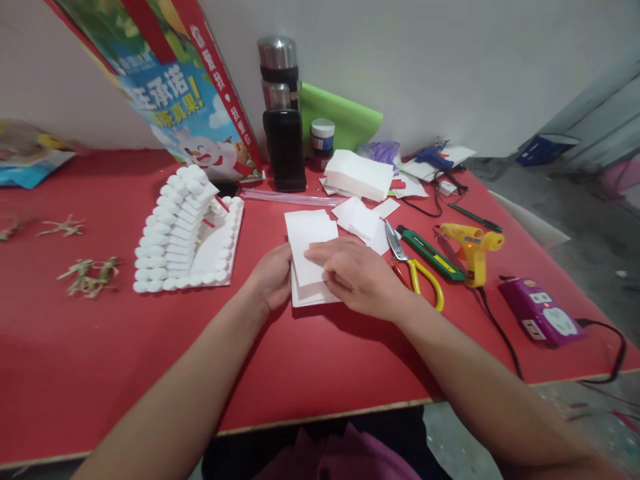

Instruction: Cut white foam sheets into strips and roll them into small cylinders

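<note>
A small stack of white sheets (313,243), perhaps card or thin foam board, is between my hands in front of me. The top piece sits slightly askew over the lower ones, with a notch at its upper right corner. My left hand (273,277) grips the stack's left edge, its fingers partly hidden behind the sheets. From the right, my right hand (363,277) closes over the other edge, index finger stretched across the top sheet and remaining fingers curled. To the left stands a white model staircase (183,233) edged with rounded discs.
Scissors (413,267), a green utility knife (431,255), a yellow glue gun (470,247) and a purple power box (540,312) lie right on the red table (350,373). White offcuts (363,223), a phone (285,150) and a bottle (277,53) stand behind. Twine figures (93,275) lie left.
</note>
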Available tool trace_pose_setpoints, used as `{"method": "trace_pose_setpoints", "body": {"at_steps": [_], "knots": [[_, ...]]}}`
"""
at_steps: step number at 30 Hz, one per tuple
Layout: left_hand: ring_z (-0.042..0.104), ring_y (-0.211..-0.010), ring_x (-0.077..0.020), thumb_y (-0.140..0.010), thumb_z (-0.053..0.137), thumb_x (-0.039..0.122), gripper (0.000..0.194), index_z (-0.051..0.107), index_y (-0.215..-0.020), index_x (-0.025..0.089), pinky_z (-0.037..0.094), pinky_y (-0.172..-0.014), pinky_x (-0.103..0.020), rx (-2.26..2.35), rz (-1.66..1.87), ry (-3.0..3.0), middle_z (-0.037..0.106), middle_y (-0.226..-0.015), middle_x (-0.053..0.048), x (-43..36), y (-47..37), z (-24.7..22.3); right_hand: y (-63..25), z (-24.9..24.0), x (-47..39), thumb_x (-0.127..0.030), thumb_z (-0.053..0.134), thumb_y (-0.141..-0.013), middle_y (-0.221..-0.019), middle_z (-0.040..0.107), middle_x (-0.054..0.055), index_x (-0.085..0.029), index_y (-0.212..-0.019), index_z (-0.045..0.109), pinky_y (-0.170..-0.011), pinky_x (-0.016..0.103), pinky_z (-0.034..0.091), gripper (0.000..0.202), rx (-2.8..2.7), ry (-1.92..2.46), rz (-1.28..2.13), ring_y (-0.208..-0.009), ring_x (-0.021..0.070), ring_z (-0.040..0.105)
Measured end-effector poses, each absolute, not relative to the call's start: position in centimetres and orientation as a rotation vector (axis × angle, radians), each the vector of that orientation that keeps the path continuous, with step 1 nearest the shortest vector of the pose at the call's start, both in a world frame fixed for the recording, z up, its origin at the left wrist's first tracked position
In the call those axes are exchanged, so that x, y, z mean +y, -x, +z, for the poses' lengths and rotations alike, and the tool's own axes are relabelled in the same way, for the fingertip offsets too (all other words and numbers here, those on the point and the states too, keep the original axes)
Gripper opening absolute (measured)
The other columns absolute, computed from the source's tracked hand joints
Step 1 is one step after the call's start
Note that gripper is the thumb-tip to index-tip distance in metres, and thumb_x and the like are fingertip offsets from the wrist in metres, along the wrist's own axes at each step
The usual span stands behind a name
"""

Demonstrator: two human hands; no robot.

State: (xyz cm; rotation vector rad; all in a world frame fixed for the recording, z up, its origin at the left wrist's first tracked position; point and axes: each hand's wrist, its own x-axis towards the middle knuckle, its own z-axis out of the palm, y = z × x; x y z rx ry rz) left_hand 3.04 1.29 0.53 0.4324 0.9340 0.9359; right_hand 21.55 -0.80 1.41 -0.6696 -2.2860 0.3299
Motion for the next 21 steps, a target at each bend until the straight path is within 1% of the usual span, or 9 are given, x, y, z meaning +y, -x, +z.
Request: {"method": "trace_pose_setpoints", "body": {"at_steps": [3, 6, 10, 13, 17, 21], "knots": [[0.08, -0.086, -0.0303, -0.092, 0.057, 0.009, 0.027, 0.076, -0.109, 0.003, 0.064, -0.089, -0.042, 0.928, 0.917, -0.414, 0.081, -0.097, -0.019, 1.37, -2.99, 0.58, -21.23, 1.05, -0.79, -0.011, 0.051, -0.099, -0.127, 0.076, 0.013, -0.023, -0.106, 0.057, -0.102, 0.05, 0.055, 0.016, -2.338, 0.597, 0.231, -0.125, 0.0278, 0.069], [0.08, -0.086, -0.0306, -0.093, 0.054, 0.01, 0.028, 0.076, -0.11, 0.004, 0.064, -0.089, -0.044, 0.92, 0.904, -0.394, 0.081, -0.097, -0.02, 1.38, -2.97, 0.67, -21.09, 1.11, -1.02, -0.009, 0.052, -0.098, -0.125, 0.076, 0.016, -0.02, -0.109, 0.057, -0.101, 0.049, 0.055, 0.017, -2.356, 0.566, 0.154, -0.123, 0.0294, 0.07], [0.08, -0.084, -0.0278, -0.095, 0.052, 0.01, 0.03, 0.074, -0.115, 0.005, 0.064, -0.089, -0.041, 0.93, 0.914, -0.363, 0.081, -0.097, -0.018, 1.4, -3.03, 0.82, -20.98, 1.42, -1.35, -0.008, 0.05, -0.097, -0.121, 0.077, 0.014, -0.02, -0.112, 0.059, -0.102, 0.049, 0.054, 0.022, -2.374, 0.61, 0.07, -0.122, 0.0286, 0.07], [0.08, -0.086, -0.0283, -0.098, 0.049, 0.012, 0.034, 0.072, -0.122, 0.006, 0.064, -0.089, -0.042, 0.901, 0.919, -0.344, 0.081, -0.101, -0.018, 1.41, -3.18, 1.07, -20.94, 1.56, -1.42, -0.006, 0.049, -0.095, -0.118, 0.077, 0.013, -0.022, -0.109, 0.06, -0.101, 0.05, 0.053, 0.024, -2.421, 0.637, 0.062, -0.117, 0.0278, 0.07], [0.08, -0.084, -0.0279, -0.103, 0.043, 0.016, 0.039, 0.07, -0.128, 0.004, 0.064, -0.088, -0.042, 0.934, 0.925, -0.334, 0.081, -0.1, -0.018, 1.37, -3.37, 1.44, -20.85, 1.53, -1.43, -0.005, 0.049, -0.094, -0.112, 0.078, 0.014, -0.02, -0.101, 0.06, -0.097, 0.049, 0.054, 0.02, -2.463, 0.64, 0.034, -0.106, 0.0279, 0.072], [0.08, -0.086, -0.0279, -0.104, 0.044, 0.018, 0.04, 0.068, -0.133, 0.005, 0.063, -0.09, -0.041, 0.928, 0.944, -0.323, 0.081, -0.102, -0.018, 1.4, -3.29, 1.44, -20.65, 1.36, -1.5, -0.005, 0.047, -0.095, -0.106, 0.077, 0.015, -0.019, -0.102, 0.061, -0.094, 0.048, 0.054, 0.021, -2.455, 0.699, 0.018, -0.105, 0.0287, 0.072]]}}
